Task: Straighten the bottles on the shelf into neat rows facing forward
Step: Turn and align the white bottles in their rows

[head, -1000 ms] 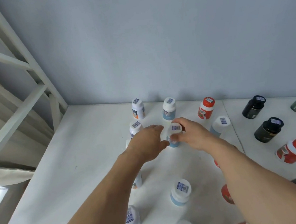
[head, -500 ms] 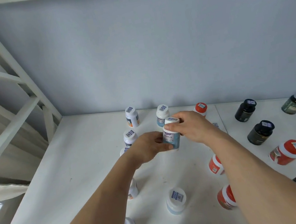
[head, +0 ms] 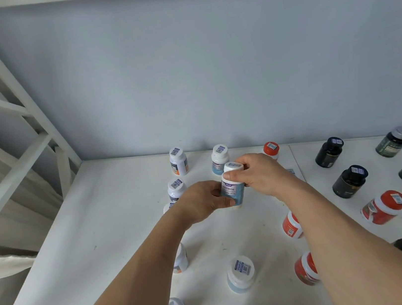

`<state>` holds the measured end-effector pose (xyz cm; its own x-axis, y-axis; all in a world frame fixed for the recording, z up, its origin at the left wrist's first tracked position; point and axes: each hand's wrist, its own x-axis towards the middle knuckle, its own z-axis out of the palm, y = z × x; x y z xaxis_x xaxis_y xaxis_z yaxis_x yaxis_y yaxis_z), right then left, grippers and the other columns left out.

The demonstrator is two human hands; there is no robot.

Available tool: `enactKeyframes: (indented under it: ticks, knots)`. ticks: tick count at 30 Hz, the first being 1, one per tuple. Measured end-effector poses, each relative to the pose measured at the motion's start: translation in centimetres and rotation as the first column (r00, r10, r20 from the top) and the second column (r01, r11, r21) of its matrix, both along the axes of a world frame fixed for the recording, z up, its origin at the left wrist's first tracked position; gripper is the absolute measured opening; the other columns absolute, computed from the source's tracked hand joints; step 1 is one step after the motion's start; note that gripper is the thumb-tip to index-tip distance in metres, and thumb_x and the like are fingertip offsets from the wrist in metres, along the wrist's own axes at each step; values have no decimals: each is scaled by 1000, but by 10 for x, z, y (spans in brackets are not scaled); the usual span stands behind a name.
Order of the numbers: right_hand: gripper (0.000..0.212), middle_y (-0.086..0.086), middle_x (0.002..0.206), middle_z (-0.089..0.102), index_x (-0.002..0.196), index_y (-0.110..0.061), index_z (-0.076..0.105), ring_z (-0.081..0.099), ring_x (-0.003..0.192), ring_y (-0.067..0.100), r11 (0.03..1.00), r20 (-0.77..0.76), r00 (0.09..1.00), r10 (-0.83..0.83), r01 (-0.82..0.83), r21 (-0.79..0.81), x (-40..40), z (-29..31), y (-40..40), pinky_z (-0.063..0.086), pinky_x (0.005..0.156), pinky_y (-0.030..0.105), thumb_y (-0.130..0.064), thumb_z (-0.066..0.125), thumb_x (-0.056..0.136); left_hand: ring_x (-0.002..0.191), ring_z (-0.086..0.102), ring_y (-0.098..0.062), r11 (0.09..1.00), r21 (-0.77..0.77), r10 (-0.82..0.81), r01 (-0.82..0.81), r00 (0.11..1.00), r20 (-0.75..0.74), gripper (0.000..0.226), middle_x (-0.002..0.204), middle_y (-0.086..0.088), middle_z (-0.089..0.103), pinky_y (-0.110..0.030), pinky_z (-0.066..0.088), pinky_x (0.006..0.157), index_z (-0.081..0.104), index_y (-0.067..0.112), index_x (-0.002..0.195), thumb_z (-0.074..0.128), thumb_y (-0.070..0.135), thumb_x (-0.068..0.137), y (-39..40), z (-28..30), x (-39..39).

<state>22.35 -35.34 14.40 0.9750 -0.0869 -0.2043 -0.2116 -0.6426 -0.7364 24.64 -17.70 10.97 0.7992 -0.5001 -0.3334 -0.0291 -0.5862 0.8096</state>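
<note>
Holding the blue-labelled white bottle (head: pixel 232 189) between them, both hands are now above the white shelf (head: pixel 82 238). A second ago this bottle stood on the shelf and only its cap showed between the fingers; now it is lifted and tipped a little, and its printed label looks toward the camera. The left hand (head: pixel 202 201) wraps the lower body of the bottle, fingers curled and pressed against its side. The right hand (head: pixel 260 174) pinches the white cap with thumb and fingertips. I judge that the person turns the bottle in the air so the label will face forward, and that it must then be set down in line.

Its place seems to be in front of the similar blue-labelled bottle (head: pixel 219 158) near the back wall, with another one (head: pixel 239 274) closer to the front edge. The white bottles on the left stand roughly in columns. The orange-capped bottles (head: pixel 292 225) and the dark bottles (head: pixel 349 181) on the right are loose and some lean, so much of the task is not yet done.
</note>
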Motion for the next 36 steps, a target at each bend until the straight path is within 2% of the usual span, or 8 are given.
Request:
enactKeyframes:
  ticks: [2,4,7,13,19,24,30,36]
  knots:
    - [14,-11,89,68,91,-29,65,63,86,11,1000,-5,1000,16,-16,11,-1,-3,0,52,76,36,-41,69,85,111,60,-17,979,197,-80,45,982,171,48,121,3,66,-33,47,99,60,22,126,73,37,82,-1,4,0]
    - [22,-13,97,67,102,-30,64,62,92,9,999,-23,1000,21,-20,43,-3,-9,0,50,78,31,-39,72,84,123,53,-19,909,411,-212,67,924,319,57,135,1,57,-34,44,102,50,21,137,67,41,87,0,6,-1]
    - [35,-11,107,66,114,-28,62,62,100,11,998,-48,999,17,-14,56,-4,-22,3,51,87,33,-35,74,83,125,49,-20,821,567,-353,64,838,416,54,136,0,53,-39,46,99,45,20,138,59,42,91,5,2,1]
    - [40,-10,109,66,118,-30,58,62,97,10,998,-68,998,1,3,63,-8,-49,9,47,80,25,-31,76,82,120,51,-21,809,584,-396,74,803,446,46,130,-2,57,-41,47,94,51,14,130,58,40,92,16,-8,1]
    - [47,-11,114,63,124,-31,54,60,102,12,999,-88,996,-12,16,43,-5,-57,12,46,85,28,-31,75,82,122,51,-21,824,558,-395,98,806,442,50,133,-1,56,-40,47,96,48,18,136,57,41,93,19,-9,2]
    - [70,-14,126,58,137,-31,46,57,113,11,998,-158,987,5,5,65,-6,-54,10,47,98,34,-36,78,75,127,47,-18,832,546,-390,100,805,448,55,140,3,51,-38,45,99,42,23,142,56,43,93,19,-1,8]
    - [56,-8,134,55,133,-25,52,51,124,7,979,25,988,-152,147,138,22,-26,-5,42,105,34,-37,73,83,121,51,-21,851,523,-334,41,811,480,54,138,3,51,-35,47,91,40,23,143,53,42,95,13,17,31]
    - [64,-2,148,46,144,-21,42,45,133,14,1000,25,999,-20,19,24,71,-23,-10,37,107,31,-35,69,88,122,51,-20,827,562,-297,-22,832,469,51,136,1,53,-37,48,93,45,20,137,55,44,93,4,21,60]
